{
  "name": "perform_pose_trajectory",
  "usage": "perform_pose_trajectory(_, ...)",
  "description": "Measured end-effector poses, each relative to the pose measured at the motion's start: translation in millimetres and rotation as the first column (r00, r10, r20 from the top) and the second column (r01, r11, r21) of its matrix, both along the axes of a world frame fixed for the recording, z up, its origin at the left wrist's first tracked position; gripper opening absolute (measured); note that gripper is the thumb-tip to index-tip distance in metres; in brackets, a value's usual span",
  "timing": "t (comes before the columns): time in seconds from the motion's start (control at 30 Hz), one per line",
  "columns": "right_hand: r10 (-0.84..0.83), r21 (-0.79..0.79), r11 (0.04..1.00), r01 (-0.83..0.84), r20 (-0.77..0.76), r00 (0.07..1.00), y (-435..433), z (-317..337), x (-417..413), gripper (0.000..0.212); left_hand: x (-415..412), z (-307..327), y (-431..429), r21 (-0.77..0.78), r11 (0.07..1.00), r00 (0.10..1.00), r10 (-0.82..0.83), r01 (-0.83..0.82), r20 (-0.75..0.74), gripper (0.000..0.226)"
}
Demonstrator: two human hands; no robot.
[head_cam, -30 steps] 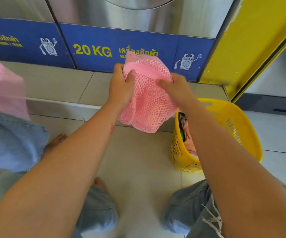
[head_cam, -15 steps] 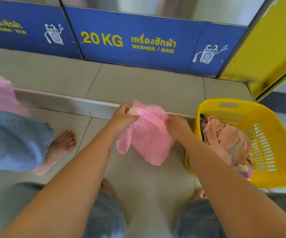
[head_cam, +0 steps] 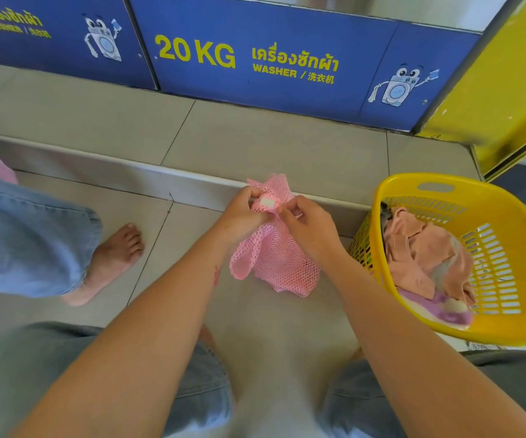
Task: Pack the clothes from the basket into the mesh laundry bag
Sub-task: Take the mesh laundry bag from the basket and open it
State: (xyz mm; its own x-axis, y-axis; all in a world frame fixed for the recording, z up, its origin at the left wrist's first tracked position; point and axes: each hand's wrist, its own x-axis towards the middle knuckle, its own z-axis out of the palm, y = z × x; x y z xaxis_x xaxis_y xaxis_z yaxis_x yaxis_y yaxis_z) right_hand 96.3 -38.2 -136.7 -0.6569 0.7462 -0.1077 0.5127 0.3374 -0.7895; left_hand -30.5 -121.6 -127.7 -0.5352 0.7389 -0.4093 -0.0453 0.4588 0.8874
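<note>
Both hands [head_cam: 279, 218] at bag [head_cam: 276, 260] edge (pinched)

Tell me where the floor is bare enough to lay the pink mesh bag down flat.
Bare tile lies below the mesh bag, between the knees. The raised ledge under the blue washer panel is also free. Crowded: yellow basket right, a bystander's foot left.

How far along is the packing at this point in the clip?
Nothing looks packed yet: the pink mesh bag hangs limp and looks empty. In hand: the left hand and right hand both pinch its top edge by a white tag, apparently finding the opening. Left: the peach and purple clothes all still lie in the yellow basket.
</note>
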Motion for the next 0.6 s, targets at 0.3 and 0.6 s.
perform_pose_trajectory(0.3, 0.012, -0.024, 1.0, -0.013, -0.039, 0.999, 3, 3, 1, 0.012, -1, 8, -7, 0.043, 0.998, 0.973, -0.044, 0.036, 0.225, 0.027)
perform_pose_trajectory(0.6, 0.012, 0.146, 0.989, -0.029, 0.119, 0.993, 10, -8, 3, 0.011, -2, -2, 3, -0.097, 0.995, 0.89, -0.019, -0.028, -0.455, 0.015)
